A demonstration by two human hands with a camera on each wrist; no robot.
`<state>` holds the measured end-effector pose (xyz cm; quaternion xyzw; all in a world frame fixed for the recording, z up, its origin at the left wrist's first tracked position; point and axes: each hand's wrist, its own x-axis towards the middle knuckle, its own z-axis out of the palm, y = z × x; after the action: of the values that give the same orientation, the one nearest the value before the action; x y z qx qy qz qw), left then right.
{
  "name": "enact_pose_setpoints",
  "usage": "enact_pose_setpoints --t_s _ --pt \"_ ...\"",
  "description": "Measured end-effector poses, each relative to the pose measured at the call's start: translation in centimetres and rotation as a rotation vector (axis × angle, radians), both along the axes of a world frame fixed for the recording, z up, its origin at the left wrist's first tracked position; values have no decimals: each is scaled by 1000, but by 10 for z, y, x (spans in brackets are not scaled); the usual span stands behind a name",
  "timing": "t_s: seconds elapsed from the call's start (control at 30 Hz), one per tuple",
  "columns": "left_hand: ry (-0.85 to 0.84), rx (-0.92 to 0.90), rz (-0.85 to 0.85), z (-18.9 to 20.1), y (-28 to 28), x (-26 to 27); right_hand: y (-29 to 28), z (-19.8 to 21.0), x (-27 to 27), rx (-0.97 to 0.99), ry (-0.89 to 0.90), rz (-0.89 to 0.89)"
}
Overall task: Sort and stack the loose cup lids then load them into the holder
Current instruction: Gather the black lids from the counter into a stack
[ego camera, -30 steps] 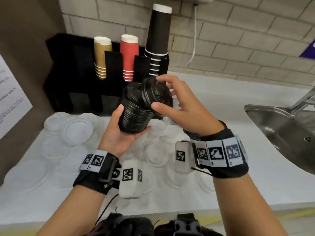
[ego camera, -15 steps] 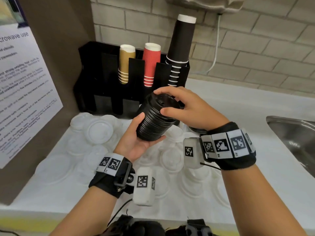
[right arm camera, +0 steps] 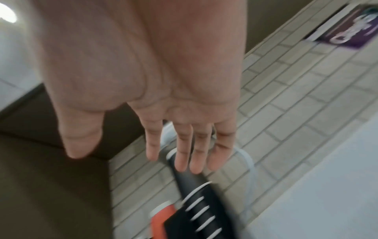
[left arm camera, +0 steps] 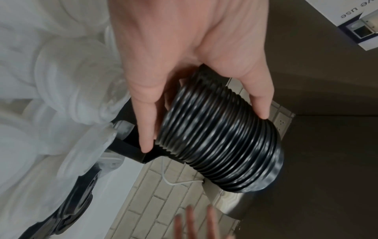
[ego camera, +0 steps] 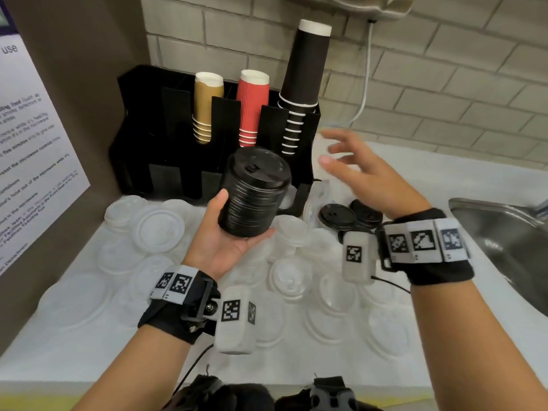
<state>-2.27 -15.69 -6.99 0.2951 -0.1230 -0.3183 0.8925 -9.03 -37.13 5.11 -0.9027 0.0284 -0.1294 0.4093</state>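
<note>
My left hand [ego camera: 225, 232] grips a tall stack of black cup lids [ego camera: 253, 192], thumb on one side and fingers on the other, as the left wrist view [left arm camera: 220, 142] shows. It hovers above the counter in front of the black holder [ego camera: 166, 137]. My right hand [ego camera: 353, 167] is off the stack, to its right, fingers spread and holding nothing; the right wrist view [right arm camera: 163, 137] shows the bare palm. Two loose black lids [ego camera: 336, 216] lie on the counter below the right hand. Several clear lids [ego camera: 161, 231] are scattered over the white counter.
The holder carries stacks of gold cups [ego camera: 206, 106], red cups [ego camera: 252, 106] and tall black cups [ego camera: 305, 81]. A steel sink [ego camera: 504, 241] sits at the right. A brown side wall with a printed notice [ego camera: 32, 161] stands at the left. A brick wall is behind.
My right hand pressed a black lid onto the top of the stack, then let go and moved away to the right with fingers spread. The left hand kept its hold on the stack.
</note>
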Motion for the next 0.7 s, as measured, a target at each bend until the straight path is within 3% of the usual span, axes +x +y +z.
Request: enact_pose_setpoints --t_s 0.13,0.23,0.3,0.47,0.7 --pt "24 -17 21 -1 5 8 -72 -13 -13 -52 239 -263" --pt "-17 -9 38 0 6 11 -104 -33 -15 -295 563 -294" --pt "-52 -10 43 0 5 12 -108 -46 -11 -385 672 -255" --pt "-110 -60 41 0 0 15 -92 -66 25 -379 724 -175" --pt "-54 -47 73 2 1 18 -78 -92 72 -599 777 -193"
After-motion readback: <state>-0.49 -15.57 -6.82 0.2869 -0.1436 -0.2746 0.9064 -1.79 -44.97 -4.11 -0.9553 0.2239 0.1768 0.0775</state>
